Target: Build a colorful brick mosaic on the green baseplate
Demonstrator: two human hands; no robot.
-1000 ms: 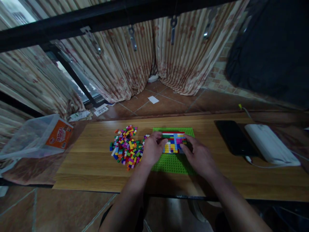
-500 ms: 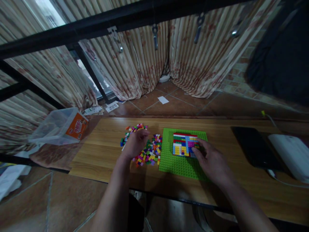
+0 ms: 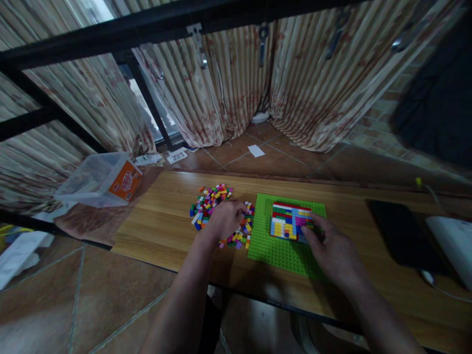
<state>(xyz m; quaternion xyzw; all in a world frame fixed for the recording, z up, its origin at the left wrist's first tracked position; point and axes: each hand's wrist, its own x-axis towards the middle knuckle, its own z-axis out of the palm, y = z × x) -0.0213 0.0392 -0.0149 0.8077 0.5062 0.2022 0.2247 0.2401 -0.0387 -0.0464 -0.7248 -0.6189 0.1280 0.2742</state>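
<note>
A green studded baseplate [image 3: 275, 248] lies on the wooden table [image 3: 162, 223]. On its far part sits a patch of small coloured bricks [image 3: 289, 221] in red, white, green, blue, yellow and pink rows. A heap of loose coloured bricks [image 3: 210, 201] lies left of the plate. My left hand [image 3: 224, 218] rests on this heap with fingers curled down into the bricks; what they pinch is hidden. My right hand [image 3: 332, 248] lies on the plate's right side, fingertips touching the right edge of the brick patch.
A clear plastic tub with an orange label [image 3: 101, 179] lies tipped at the table's left end. A black tablet [image 3: 400, 236] and a white device [image 3: 452, 241] with a cable sit at the right. Striped curtains and a black metal frame stand behind.
My left hand left the brick patch and moved left onto the loose heap. My right hand stayed at the patch's right edge. The view swung leftward.
</note>
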